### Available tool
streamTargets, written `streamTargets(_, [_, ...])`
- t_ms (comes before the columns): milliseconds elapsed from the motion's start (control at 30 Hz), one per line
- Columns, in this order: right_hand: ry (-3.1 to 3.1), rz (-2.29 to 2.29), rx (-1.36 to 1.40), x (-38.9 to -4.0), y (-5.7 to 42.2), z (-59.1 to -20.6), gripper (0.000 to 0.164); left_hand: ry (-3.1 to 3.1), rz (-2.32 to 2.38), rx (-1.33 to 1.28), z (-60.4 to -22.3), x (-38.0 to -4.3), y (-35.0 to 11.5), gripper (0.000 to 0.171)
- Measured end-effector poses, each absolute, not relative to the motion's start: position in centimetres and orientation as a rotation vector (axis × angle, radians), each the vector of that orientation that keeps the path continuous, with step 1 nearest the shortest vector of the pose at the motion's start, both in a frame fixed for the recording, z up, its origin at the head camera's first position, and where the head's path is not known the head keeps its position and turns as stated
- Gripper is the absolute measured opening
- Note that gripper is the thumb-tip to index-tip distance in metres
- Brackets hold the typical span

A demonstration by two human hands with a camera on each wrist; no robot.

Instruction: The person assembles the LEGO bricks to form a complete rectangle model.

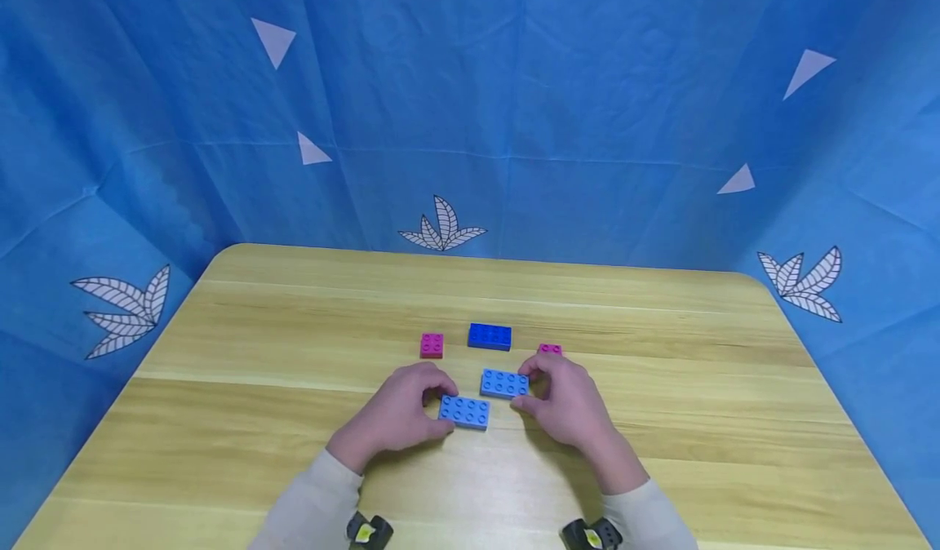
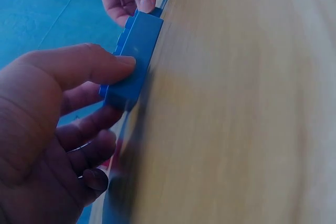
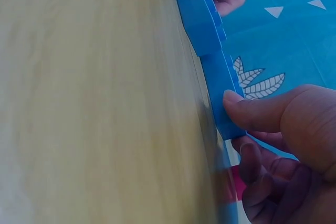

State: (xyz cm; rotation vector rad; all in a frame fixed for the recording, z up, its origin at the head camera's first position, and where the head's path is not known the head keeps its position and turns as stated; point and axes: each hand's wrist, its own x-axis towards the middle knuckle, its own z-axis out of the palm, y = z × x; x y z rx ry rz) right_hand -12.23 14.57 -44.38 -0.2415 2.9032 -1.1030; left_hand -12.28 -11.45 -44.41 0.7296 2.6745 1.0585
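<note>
Head view: two light blue bricks lie in the middle of the wooden table [image 1: 661, 354], studs up, set stepwise, the nearer one to the left and the farther one to the right. Left hand [image 1: 400, 410] pinches the left end of the nearer light blue brick [image 1: 464, 413], thumb on the near side, fingertips at the far side. Right hand [image 1: 567, 399] has its thumb and fingers curled round the right end of the farther light blue brick [image 1: 504, 383]. Facing corners very close; contact cannot be told from here. Beyond them: a dark blue brick [image 1: 489, 337], a pink brick [image 1: 432, 346] to its left, and a second pink brick [image 1: 550, 349] to its right, partly hidden by the right hand. Behind the table hangs a blue curtain [image 1: 470, 85] with white triangles and leaves. Left wrist view: thumb presses the smooth side of the nearer brick; the lower fingers are loosely bent; the right hand shows past the brick's far end. Right wrist view: thumb lies on the side of the farther brick, fingers bent beneath; a blurred pink patch shows beside them.
</note>
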Motion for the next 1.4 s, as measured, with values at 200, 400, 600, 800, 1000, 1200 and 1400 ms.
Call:
streamTargets(200, [2.878, -1.173, -0.218, -12.1, 14.9, -44.5, 0.032, 2.683, 1.055, 0.692, -44.6, -12.6, -11.7, 0.034])
streamTargets(400, [2.857, -1.2, -0.197, -11.9, 15.2, -44.5, 0.032, 2.694, 1.073, 0.675, -44.5, -12.8, -11.8, 0.034])
streamTargets(600, [2.84, -1.214, -0.187, -11.8, 15.3, -44.5, 0.032, 2.719, 1.079, 0.661, -44.8, -13.0, -11.9, 0.036])
streamTargets(800, [2.836, -1.231, -0.206, -11.6, 15.5, -44.5, 0.032, 2.749, 1.088, 0.649, -44.8, -13.1, -11.9, 0.036])
streamTargets(1000, [2.818, -1.246, -0.194, -11.4, 15.7, -44.5, 0.032, 2.748, 1.091, 0.635, -44.7, -13.1, -11.6, 0.037])
streamTargets(1200, [2.807, -1.256, -0.19, -11.2, 15.9, -44.6, 0.033, 2.752, 1.087, 0.634, -44.7, -13.2, -11.2, 0.036])
streamTargets(1400, [2.807, -1.265, -0.199, -11.2, 16.0, -44.7, 0.033, 2.757, 1.094, 0.632, -44.8, -13.3, -11.1, 0.035])
